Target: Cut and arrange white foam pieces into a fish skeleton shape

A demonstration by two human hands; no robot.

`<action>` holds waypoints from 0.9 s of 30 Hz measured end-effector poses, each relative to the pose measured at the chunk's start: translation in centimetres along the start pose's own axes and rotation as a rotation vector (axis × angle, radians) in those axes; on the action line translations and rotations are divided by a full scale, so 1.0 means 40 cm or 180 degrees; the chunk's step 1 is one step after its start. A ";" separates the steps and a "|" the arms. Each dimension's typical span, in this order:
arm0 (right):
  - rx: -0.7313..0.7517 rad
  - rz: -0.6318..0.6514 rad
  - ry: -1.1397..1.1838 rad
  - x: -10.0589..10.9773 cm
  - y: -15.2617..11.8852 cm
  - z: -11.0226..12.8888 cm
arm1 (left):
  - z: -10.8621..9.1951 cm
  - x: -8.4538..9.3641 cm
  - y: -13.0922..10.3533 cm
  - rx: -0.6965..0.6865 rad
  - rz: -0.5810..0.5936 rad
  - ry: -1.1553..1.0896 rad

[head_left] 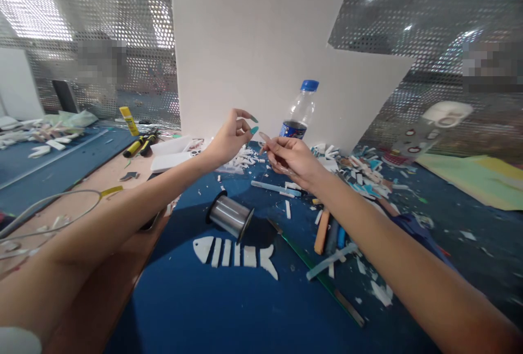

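Note:
Both hands are raised close together over the far part of the blue mat. My left hand point(231, 139), with teal nails, holds its thumb and a finger pinched, another finger lifted above; anything between them is too fine to see. My right hand point(295, 160) faces it, fingers curled and pinched, their contents also unclear. Below lies a spool point(231, 215) of clear or silvery line, tipped on its side. In front of it, white foam pieces form a fish: a head point(203, 249) with an eye hole, several body strips point(226, 253) and a tail point(268, 261).
A bottle point(300, 111) with a blue cap stands behind my right hand against a white board point(253, 43). To the right lie a green craft knife point(310, 267), a glue stick point(330, 261), an orange-handled tool point(322, 232) and foam scraps point(363, 171). A phone-like dark object lies under my left forearm.

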State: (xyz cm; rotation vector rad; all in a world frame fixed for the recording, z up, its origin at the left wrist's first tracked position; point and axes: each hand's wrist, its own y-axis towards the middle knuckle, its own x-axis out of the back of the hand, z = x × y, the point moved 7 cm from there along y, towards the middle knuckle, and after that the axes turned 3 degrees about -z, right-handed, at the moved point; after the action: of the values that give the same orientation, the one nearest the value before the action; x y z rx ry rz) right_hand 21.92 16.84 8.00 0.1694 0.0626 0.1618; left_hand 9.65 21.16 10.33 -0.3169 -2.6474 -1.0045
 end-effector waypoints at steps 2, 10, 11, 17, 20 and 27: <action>0.0017 -0.0030 0.0015 0.000 -0.001 0.001 | -0.002 0.009 0.000 -0.0115 -0.0115 0.0127; 0.0007 -0.0411 0.0070 0.020 0.005 -0.005 | -0.143 0.038 -0.039 -0.1480 -0.0227 0.1483; 0.0013 -0.0459 0.0074 0.021 0.006 -0.005 | -0.146 0.023 -0.041 -0.1466 0.0052 0.1631; 0.0003 -0.0718 0.0049 0.019 -0.003 -0.001 | -0.109 -0.024 -0.039 -0.0843 0.0854 0.1715; -0.0015 -0.0810 -0.0006 0.018 -0.012 0.005 | -0.113 -0.012 -0.032 -0.0778 0.0729 0.1519; -0.0076 -0.0983 -0.0076 0.030 -0.011 -0.004 | -0.120 0.039 -0.004 -0.0365 0.0341 0.0908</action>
State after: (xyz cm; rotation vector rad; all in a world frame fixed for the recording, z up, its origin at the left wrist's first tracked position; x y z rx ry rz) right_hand 23.14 16.62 7.72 0.1359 0.0624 -0.1474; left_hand 9.07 17.98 14.19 -0.3111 -2.2998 -1.0810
